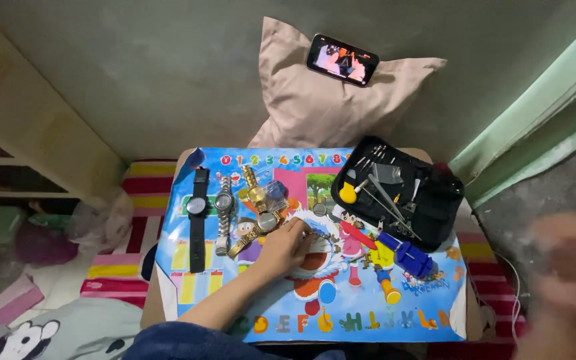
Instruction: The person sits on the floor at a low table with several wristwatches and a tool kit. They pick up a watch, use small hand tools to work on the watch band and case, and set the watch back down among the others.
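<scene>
Left hand (287, 245) near worktop (465, 320) centre, on colourful cartoon mat (395, 310); fingers curled together over small parts beside gold watch (261, 220), exact pinch cannot be told. Right hand (565, 280) raised off right edge, blurred; fingers' state cannot be told. Black watch (198, 217) and silver watch (224, 213) toward left edge. Black tool case (435, 200) at far right corner. Blue tool (408, 257) just in front of case. Phone (342, 59) on pillow (315, 113) beyond far edge.
</scene>
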